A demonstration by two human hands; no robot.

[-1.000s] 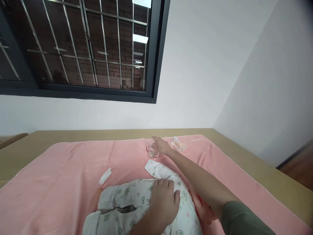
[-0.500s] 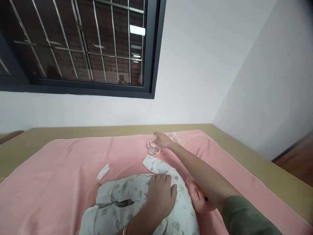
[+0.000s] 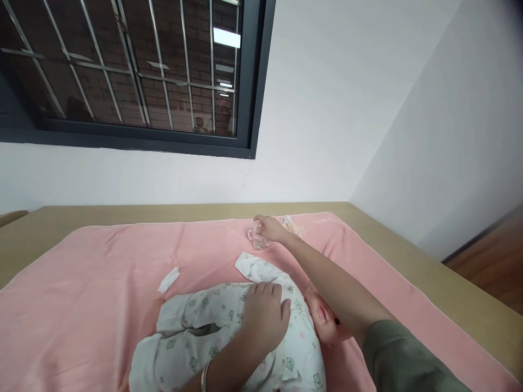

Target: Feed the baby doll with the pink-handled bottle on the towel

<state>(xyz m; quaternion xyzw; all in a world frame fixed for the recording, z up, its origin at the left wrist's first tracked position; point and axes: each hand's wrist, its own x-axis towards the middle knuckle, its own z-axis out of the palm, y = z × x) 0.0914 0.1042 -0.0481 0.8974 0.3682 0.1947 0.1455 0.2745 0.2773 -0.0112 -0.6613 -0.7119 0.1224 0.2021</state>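
Observation:
A baby doll [image 3: 208, 310] in a white printed outfit lies on its back on a pink sheet, its head to the right, partly behind my right forearm. My left hand [image 3: 267, 316], with a bracelet at the wrist, lies flat over the doll's belly, fingers stretched out. At the far side of the sheet, my right hand [image 3: 270, 227] reaches across and has its fingers closed around the top of a small clear baby bottle [image 3: 258, 241] with pink handles. The bottle stands upright, and its top is mostly hidden by the fingers.
Just behind my right hand lies a crumpled pale item [image 3: 292, 224]. A small white folded piece [image 3: 169, 280] is near the doll's feet. The pink sheet [image 3: 102, 272] covers a wooden surface [image 3: 122, 213] against a white wall, below a barred window [image 3: 163, 71].
The whole view has shifted slightly. My right hand stays at the bottle's top, now covering a bit more of it. My left hand remains on the doll.

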